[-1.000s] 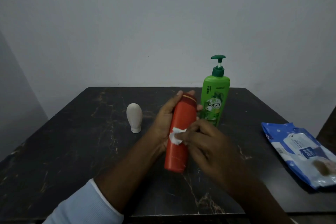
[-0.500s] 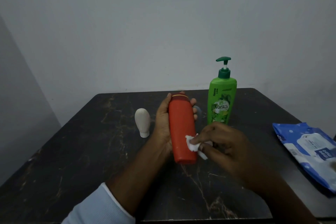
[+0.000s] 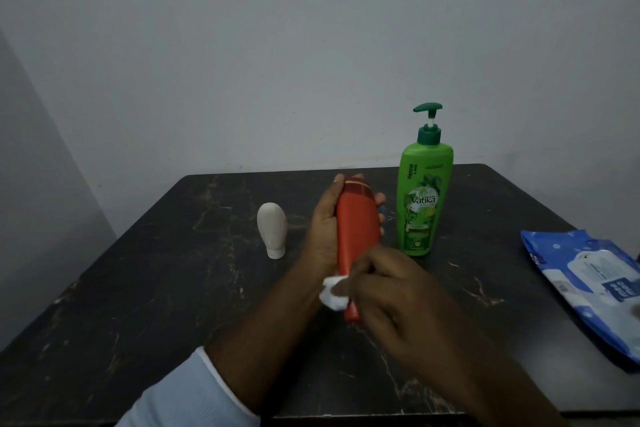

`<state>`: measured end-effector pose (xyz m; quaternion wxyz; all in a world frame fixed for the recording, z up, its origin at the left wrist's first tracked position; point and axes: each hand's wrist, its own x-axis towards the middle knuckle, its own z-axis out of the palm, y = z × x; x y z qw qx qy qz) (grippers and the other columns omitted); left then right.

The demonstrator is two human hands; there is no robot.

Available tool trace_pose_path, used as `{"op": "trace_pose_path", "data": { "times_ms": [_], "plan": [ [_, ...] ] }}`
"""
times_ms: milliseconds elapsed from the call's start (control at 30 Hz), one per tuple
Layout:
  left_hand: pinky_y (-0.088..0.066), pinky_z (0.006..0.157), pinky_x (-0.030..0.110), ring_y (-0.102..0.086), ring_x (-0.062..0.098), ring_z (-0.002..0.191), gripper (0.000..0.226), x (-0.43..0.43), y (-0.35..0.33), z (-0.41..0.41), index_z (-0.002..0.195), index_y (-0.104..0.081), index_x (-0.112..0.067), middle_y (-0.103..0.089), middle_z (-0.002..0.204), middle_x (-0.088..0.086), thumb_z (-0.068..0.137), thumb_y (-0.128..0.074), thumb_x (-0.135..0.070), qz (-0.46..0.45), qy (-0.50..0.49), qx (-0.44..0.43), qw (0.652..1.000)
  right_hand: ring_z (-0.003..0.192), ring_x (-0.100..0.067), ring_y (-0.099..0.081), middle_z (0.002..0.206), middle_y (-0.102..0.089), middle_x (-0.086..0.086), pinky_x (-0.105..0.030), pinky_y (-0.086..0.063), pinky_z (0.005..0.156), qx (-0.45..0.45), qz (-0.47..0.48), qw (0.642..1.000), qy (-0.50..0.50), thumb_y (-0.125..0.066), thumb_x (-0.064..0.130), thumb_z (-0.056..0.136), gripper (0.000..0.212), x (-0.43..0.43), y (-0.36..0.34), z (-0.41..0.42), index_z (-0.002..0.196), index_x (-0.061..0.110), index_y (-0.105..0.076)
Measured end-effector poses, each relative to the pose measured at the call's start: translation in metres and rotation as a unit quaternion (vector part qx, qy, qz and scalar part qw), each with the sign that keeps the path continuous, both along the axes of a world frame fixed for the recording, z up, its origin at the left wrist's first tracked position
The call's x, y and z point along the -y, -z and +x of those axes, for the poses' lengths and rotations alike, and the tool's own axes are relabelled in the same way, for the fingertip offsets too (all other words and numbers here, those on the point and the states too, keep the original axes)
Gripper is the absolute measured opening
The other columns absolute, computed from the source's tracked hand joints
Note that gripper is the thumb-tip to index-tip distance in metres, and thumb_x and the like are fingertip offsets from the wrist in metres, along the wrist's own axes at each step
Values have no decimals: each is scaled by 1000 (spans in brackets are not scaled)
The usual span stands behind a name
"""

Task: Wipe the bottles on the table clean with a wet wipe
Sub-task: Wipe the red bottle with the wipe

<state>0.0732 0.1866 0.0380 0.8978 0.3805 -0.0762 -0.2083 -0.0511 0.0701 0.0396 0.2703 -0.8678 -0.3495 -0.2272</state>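
Sliding down from mid-body, the right hand (image 3: 391,291) is pinching the wipe (image 3: 333,294) against the red bottle's (image 3: 356,239) base; the left hand (image 3: 329,229) is gripping it above the desk (image 3: 173,288). Green bottle (image 3: 424,198) and white bottle (image 3: 272,230) are apparently waiting.

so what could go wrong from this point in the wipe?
1. The right hand rubs the wet wipe at the low end of the orange bottle, which the left hand grips near the cap; a wetted bottle might slip.
2. The green pump bottle stands upright just right of the working hands; a wide stroke could knock it over.
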Motion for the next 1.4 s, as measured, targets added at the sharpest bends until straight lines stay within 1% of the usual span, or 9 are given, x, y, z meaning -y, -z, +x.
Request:
{"op": "trace_pose_path", "data": {
  "times_ms": [167,267,367,500,700,867,1033,1133,1400],
  "plan": [
    [-53,67,29,-59,20,79,51,-6,-2,-1,103,-75,-12,-68,100,11,99,-52,-57,-36,6,-2,999,96,3,-57,101,-56,20,-8,-43,77,-38,148,984,87,-60,22,92,14,17,0,17,98,33,-67],
    [-55,58,28,-60,20,75,52,-13,-5,2,103,-75,-12,-68,101,10,98,-52,-58,-46,-8,8,999,91,-7,-62,94,-61,16,-26,-50,72,-66,125,989,32,-63,24,87,7,30,-2,19,89,30,-66],
    [-54,58,27,-62,18,71,54,-12,-5,0,97,-78,-14,-69,96,9,98,-50,-60,-33,-6,6,999,95,-6,-61,100,-58,17,-17,-47,76,-74,65,995,-25,-61,26,86,11,30,-8,11,92,34,-67],
    [-55,62,31,-61,23,77,44,-4,-4,-3,125,-58,-19,-67,103,14,101,-51,-54,-14,6,22,1000,94,2,-56,104,-54,19,-13,-44,79,-16,-17,999,-32,-54,29,91,16,19,-6,4,99,34,-67],
    [-53,80,37,-63,26,87,48,3,1,-13,138,-60,-23,-68,115,18,98,-56,-51,55,73,84,992,101,4,-55,107,-55,12,-14,-46,87,41,124,988,83,-62,17,91,16,18,3,16,103,26,-68],
    [-56,76,37,-68,27,95,47,5,1,-20,137,-64,-32,-68,134,17,95,-58,-55,152,96,156,971,92,1,-57,104,-57,6,-14,-49,81,98,198,955,198,-66,1,86,25,32,3,25,102,19,-69],
    [-59,78,35,-70,21,92,50,9,4,-28,127,-73,-27,-72,116,13,81,-81,-45,125,142,118,975,92,-12,-58,102,-59,-7,-21,-48,81,174,194,942,211,-64,-2,87,25,33,1,20,109,9,-70],
    [-59,81,35,-72,19,93,34,10,4,-28,121,-75,-32,-74,113,8,93,-67,-49,136,138,142,971,93,-7,-57,105,-60,-5,-15,-46,83,156,203,938,235,-63,1,89,22,38,-1,22,107,12,-70],
    [-48,106,53,-56,40,125,56,12,5,-22,143,-59,-16,-61,141,22,97,-60,-47,137,51,140,979,92,-17,-57,101,-60,-7,-23,-46,82,174,136,953,207,-55,10,90,20,29,4,22,102,9,-71]
  ]
}}
